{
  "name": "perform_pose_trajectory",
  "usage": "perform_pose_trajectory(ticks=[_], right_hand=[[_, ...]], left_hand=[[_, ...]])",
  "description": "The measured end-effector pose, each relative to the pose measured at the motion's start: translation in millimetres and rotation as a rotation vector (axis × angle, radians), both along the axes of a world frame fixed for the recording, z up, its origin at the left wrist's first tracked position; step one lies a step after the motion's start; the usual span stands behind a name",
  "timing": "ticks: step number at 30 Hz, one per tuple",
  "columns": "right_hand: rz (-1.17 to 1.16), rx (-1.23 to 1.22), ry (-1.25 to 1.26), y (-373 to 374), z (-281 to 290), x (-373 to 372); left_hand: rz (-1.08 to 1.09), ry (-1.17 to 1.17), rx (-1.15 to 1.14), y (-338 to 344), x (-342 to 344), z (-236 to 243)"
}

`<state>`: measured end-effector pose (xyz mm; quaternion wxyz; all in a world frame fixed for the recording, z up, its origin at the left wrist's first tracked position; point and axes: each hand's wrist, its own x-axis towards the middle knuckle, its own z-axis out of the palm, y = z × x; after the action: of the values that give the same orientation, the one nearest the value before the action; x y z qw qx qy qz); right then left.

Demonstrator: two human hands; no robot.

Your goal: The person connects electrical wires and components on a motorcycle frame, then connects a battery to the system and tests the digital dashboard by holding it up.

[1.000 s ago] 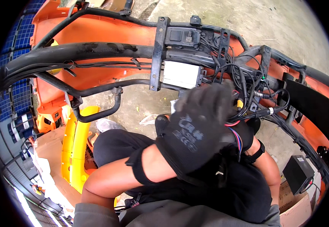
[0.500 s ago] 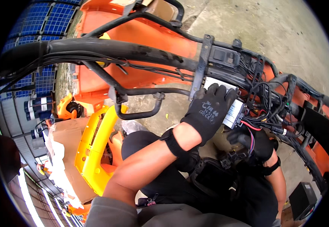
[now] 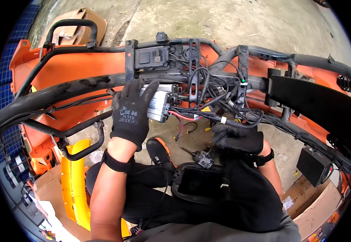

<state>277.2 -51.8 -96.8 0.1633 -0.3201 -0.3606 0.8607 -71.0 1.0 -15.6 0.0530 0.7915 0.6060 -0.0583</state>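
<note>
My left hand [image 3: 132, 113], in a black glove, grips a silver finned controller box [image 3: 158, 105] against the black tube frame [image 3: 94, 82]. Its thumb side lies along the box's left part and hides that end. Red and black wires [image 3: 185, 115] leave the box's right side, and a thin purple-pink lead [image 3: 179, 131] dangles below. My right hand [image 3: 240, 139], gloved too, is just beneath a thick black cable with a white connector [image 3: 223, 120]. Its fingers are bent and held together; whatever they pinch is hidden.
Orange body panels [image 3: 78, 64] lie behind the frame. A tangle of cables [image 3: 207, 86] fills its middle. Below are a power tool [image 3: 203, 158], a black tray-like case [image 3: 199, 181] and my shoe [image 3: 159, 152]. A black box [image 3: 313, 166] hangs at right; a yellow panel [image 3: 73, 185] stands left.
The view has swung toward the right, so frame and hands appear farther left. My left hand stays on the controller box. My right hand's fingers have drawn together below the cable.
</note>
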Motion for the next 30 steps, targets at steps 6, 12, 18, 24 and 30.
perform_pose_trajectory(ticks=[6,12,18,24,30], right_hand=[[0.047,0.192,-0.302,-8.8,-10.7,12.5],[-0.059,0.188,-0.336,-22.4,-28.5,19.0],[-0.092,0.216,-0.37,-21.7,-33.8,22.4],[-0.145,0.048,-0.363,-30.4,-53.0,31.1],[-0.281,-0.046,-0.327,-38.5,-82.4,40.1]], left_hand=[[0.022,-0.009,0.073,13.0,-8.5,-1.2],[0.059,0.034,-0.008,10.7,-7.2,-10.0],[0.049,0.07,0.125,10.5,-4.9,-16.8],[0.083,0.214,0.076,6.9,9.2,-17.1],[-0.001,0.14,-0.07,-0.7,22.4,1.3]])
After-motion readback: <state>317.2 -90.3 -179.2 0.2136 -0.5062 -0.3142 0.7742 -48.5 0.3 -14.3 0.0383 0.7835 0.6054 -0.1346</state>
